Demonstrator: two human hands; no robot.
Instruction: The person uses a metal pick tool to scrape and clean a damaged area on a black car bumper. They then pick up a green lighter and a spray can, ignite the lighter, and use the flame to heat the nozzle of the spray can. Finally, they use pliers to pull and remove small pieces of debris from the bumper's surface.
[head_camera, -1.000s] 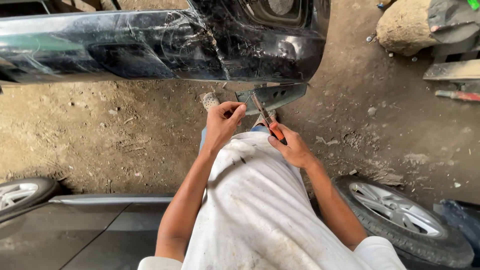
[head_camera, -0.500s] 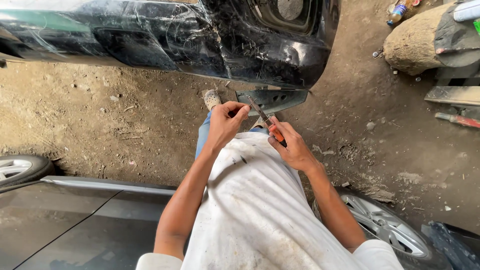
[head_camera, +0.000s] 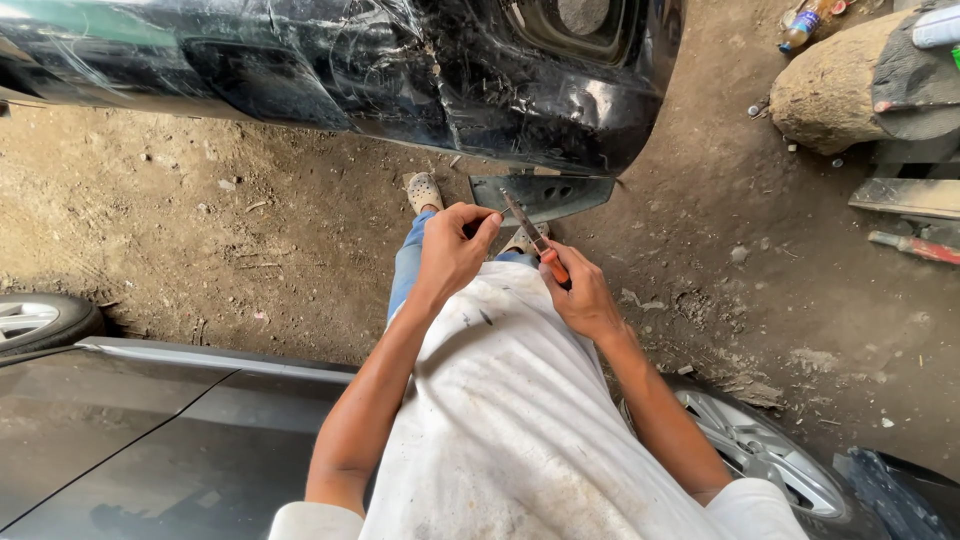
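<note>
Dirt yard (head_camera: 200, 230) | right hand (head_camera: 580, 295) clenched on screwdriver (head_camera: 535, 240) | left hand (head_camera: 452, 250) curled, contents unclear

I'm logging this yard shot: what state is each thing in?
Left hand: fingers curled, at the tool's tip.
Right hand: gripping the orange handle.
Tool: held tilted, blade pointing up and away.
Bumper: black, scratched and cracked, lying on the dirt.
Bottle: lying on its side.
Wheel: partly hidden behind the right arm.
</note>
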